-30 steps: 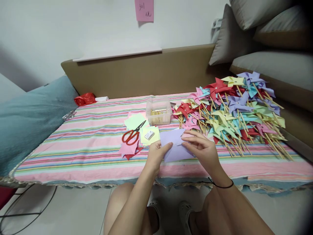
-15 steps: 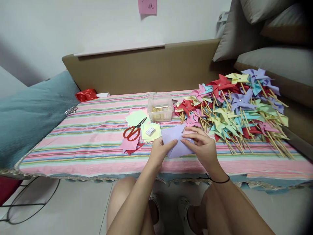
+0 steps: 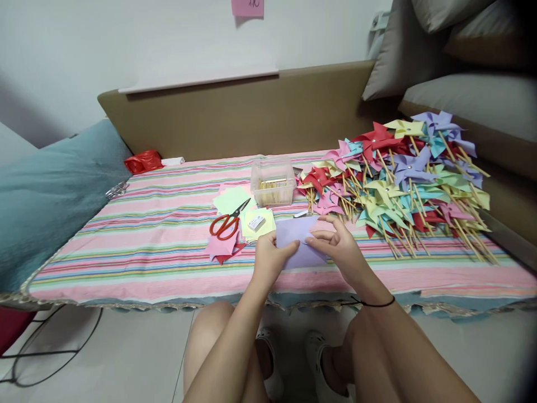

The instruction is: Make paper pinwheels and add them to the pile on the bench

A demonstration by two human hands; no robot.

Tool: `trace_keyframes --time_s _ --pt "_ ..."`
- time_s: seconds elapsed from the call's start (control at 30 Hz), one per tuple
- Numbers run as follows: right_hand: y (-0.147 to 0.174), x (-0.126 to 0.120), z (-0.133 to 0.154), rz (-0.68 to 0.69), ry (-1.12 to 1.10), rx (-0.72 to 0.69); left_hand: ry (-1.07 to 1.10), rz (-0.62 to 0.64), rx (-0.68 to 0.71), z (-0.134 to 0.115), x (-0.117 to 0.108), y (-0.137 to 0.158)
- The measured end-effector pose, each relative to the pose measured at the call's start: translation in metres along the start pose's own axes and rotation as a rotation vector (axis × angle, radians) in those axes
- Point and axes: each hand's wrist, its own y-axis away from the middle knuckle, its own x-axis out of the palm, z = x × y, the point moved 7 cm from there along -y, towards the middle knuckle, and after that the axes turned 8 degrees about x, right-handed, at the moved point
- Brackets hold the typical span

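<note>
A purple sheet of paper (image 3: 297, 230) is held up over the striped cloth between my two hands. My left hand (image 3: 272, 254) grips its left side, thumb on the face and fingers behind. On the right side, my right hand (image 3: 335, 240) pinches the paper with thumb and fingers. Just left of my hands, a small white box (image 3: 257, 224) rests on yellow paper sheets (image 3: 268, 215). Red-handled scissors (image 3: 229, 221) lie beside them, across green paper (image 3: 230, 198) and pink paper (image 3: 221, 246).
Behind the paper stands a clear plastic box (image 3: 272, 198) with thin sticks inside. A large pile of colourful pinwheels (image 3: 413, 168) covers the right side of the striped cloth (image 3: 138, 240). A red bag (image 3: 143, 162) lies at the back left, near the blue cushion (image 3: 62, 190).
The purple paper's outline has gone from several pointed corners to a more even, rectangular shape. My right-hand fingers have shifted on it. The view has moved slightly.
</note>
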Motion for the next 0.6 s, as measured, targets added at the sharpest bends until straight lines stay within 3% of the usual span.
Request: trace_keyframes --time_s 0.37,0.6 --pt "0.0011 -0.0001 0.0033 -0.035 0.016 -0.042 0.091 0.071 -0.038 -0.0016 0.0084 0.0014" --pt "-0.0004 -0.0026 0.0029 -0.095 -0.002 -0.023 0.252 -0.001 -0.061 -0.0047 -0.0002 -0.002"
